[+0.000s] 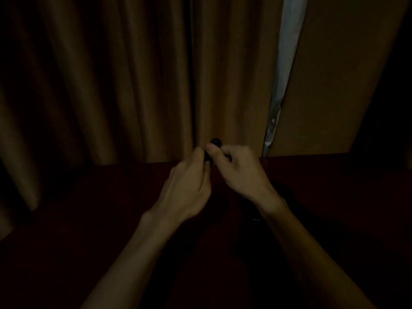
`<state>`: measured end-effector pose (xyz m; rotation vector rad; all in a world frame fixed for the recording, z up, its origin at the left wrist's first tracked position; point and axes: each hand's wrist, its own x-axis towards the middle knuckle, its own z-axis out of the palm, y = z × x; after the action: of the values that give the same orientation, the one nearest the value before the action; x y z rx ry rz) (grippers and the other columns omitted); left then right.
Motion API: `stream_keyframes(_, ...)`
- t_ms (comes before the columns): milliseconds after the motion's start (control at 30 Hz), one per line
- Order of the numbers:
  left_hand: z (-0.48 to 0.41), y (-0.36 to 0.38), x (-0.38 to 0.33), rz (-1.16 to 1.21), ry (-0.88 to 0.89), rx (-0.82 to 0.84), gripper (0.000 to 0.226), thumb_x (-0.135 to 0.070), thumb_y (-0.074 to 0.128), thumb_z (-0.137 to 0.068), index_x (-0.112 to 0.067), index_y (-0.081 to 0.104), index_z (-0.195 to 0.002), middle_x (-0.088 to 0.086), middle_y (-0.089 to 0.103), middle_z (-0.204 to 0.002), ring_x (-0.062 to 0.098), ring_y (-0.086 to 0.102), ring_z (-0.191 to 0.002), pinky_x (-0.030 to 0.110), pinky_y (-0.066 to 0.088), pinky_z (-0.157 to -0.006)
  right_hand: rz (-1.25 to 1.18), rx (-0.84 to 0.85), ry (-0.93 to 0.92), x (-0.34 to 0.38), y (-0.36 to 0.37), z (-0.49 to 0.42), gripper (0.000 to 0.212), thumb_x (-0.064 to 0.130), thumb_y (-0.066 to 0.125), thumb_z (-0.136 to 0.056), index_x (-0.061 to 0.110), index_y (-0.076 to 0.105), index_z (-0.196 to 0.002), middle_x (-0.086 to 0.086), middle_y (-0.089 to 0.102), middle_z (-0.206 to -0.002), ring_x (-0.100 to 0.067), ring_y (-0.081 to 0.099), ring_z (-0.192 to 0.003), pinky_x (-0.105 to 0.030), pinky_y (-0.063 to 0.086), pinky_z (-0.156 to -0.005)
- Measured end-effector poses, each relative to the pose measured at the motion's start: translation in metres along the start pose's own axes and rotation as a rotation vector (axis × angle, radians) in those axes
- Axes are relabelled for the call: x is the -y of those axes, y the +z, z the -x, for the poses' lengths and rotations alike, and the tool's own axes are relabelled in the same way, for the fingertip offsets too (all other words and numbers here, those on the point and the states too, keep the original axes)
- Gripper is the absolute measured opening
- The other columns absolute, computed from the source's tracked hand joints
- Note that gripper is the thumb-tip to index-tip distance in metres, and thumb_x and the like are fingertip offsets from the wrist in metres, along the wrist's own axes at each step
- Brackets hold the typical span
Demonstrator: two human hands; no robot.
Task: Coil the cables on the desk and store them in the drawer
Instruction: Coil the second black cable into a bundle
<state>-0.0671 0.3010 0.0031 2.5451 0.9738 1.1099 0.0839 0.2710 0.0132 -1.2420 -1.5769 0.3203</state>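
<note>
The scene is very dim. My left hand (189, 181) and my right hand (238, 170) meet above the dark red desk (89, 219), near its far edge. Between their fingertips they pinch a small black cable (215, 142), whose looped end sticks up just above the fingers. A dark shape (256, 210), possibly more cable, lies on the desk under my right wrist; it is too dark to tell. No drawer is in view.
Brown curtains (111, 74) hang right behind the desk's far edge. A narrow gap (287, 52) in them shows pale light at the upper right. The desk's surface is almost black toward the near side.
</note>
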Motion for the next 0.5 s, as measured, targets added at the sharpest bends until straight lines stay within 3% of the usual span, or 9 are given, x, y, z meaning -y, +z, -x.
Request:
stream_keyframes(67,-0.002,-0.006,-0.001,0.107,-0.031,0.019,0.01,-0.02,0.037,-0.107,-0.024,0.046,-0.106,-0.003,0.06,-0.074,0.009,0.055,-0.055,0.023,0.041,-0.05,-0.013,0.156,0.012,-0.003,-0.01,0.0,0.045,0.036,0.046,-0.107,0.007,0.061,-0.077,0.016,0.043,-0.055,-0.001,0.038,-0.049,-0.022,0.03,-0.049)
stream_keyframes(133,-0.003,-0.011,-0.001,0.259,-0.092,0.033,0.016,-0.018,0.038,-0.108,-0.024,0.052,-0.102,-0.008,0.058,-0.067,0.007,0.05,-0.05,0.021,0.036,-0.048,-0.051,0.277,0.035,-0.005,-0.021,0.001,0.037,0.035,0.043,-0.108,0.011,0.069,-0.097,0.006,0.052,-0.069,-0.009,0.046,-0.062,-0.026,0.036,-0.059)
stream_keyframes(200,-0.004,-0.012,-0.004,0.533,-0.205,0.067,0.021,-0.019,0.038,-0.109,-0.022,0.056,-0.099,-0.012,0.05,-0.062,0.007,0.042,-0.047,0.023,0.033,-0.044,-0.169,0.272,0.076,-0.002,-0.029,0.003,0.033,0.037,0.049,-0.105,0.014,0.072,-0.097,-0.005,0.058,-0.079,-0.017,0.05,-0.072,-0.03,0.039,-0.068)
stream_keyframes(267,-0.005,-0.011,-0.012,0.801,-0.314,0.116,0.021,-0.018,0.037,-0.109,-0.016,0.056,-0.099,-0.009,0.044,-0.062,0.008,0.033,-0.044,0.021,0.025,-0.039,-0.333,0.169,0.091,-0.002,-0.034,0.002,0.029,0.033,0.06,-0.097,0.006,0.07,-0.091,0.0,0.069,-0.082,-0.011,0.061,-0.075,-0.024,0.046,-0.073)
stream_keyframes(333,-0.004,-0.014,-0.017,0.988,-0.353,0.173,0.022,-0.018,0.037,-0.108,-0.013,0.055,-0.097,-0.006,0.041,-0.063,0.008,0.027,-0.044,0.017,0.02,-0.041,-0.466,0.155,0.096,-0.005,-0.035,0.003,0.028,0.034,0.065,-0.095,0.007,0.069,-0.101,-0.002,0.067,-0.076,-0.011,0.056,-0.064,-0.022,0.042,-0.06)
stream_keyframes(367,-0.004,-0.016,-0.019,1.07,-0.351,0.215,0.021,-0.019,0.039,-0.107,-0.012,0.055,-0.096,-0.006,0.04,-0.064,0.007,0.026,-0.044,0.016,0.019,-0.041,-0.526,0.209,0.089,-0.006,-0.035,0.003,0.029,0.036,0.064,-0.096,0.014,0.07,-0.113,-0.012,0.057,-0.075,-0.014,0.044,-0.056,-0.025,0.032,-0.051)
stream_keyframes(433,-0.003,-0.02,-0.019,1.228,-0.338,0.298,0.018,-0.024,0.045,-0.102,-0.014,0.056,-0.092,-0.006,0.037,-0.065,0.004,0.023,-0.044,0.015,0.016,-0.041,-0.596,0.327,0.054,-0.008,-0.035,0.005,0.034,0.036,0.055,-0.099,0.027,0.066,-0.13,-0.015,0.044,-0.084,-0.015,0.027,-0.054,-0.029,0.017,-0.048)
stream_keyframes(500,-0.002,-0.023,-0.018,1.35,-0.338,0.361,0.017,-0.026,0.047,-0.095,-0.014,0.057,-0.09,-0.005,0.034,-0.066,0.002,0.022,-0.043,0.014,0.013,-0.041,-0.585,0.329,0.003,-0.003,-0.036,0.005,0.034,0.028,0.049,-0.103,0.018,0.065,-0.131,-0.013,0.041,-0.079,-0.011,0.027,-0.054,-0.025,0.017,-0.047)
